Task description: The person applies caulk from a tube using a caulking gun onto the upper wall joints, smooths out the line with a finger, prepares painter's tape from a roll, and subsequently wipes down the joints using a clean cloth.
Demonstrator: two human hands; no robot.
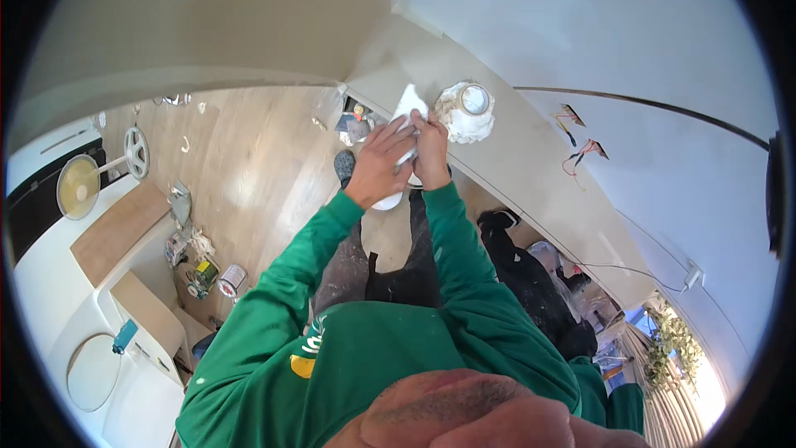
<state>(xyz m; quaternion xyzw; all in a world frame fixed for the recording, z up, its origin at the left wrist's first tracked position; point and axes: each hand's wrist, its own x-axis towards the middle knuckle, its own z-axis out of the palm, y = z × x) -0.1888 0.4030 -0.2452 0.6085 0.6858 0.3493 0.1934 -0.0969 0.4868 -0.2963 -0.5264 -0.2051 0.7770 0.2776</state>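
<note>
A white, soft-looking piece like cloth or paper (412, 103) is between my hands, over the front edge of the pale ledge. My left hand (381, 162) lies along its left side, fingers long and close together, pressing on it. On its other side, my right hand (432, 148) has its fingers bent around it. Just right of my hands, a round object with a pale ring-shaped rim (474, 99) rests on the ledge amid crumpled white material (468, 127). Part of a smooth white thing (387, 202) shows beneath my left wrist; its kind is hidden.
The pale ledge (531, 166) runs along the wall, where loose wires (572, 137) stick out. A cable leads to a wall socket (693, 275). Dark clothing (531, 282) and bags lie at right. Cans (233, 280) and a fan (79, 187) are at left.
</note>
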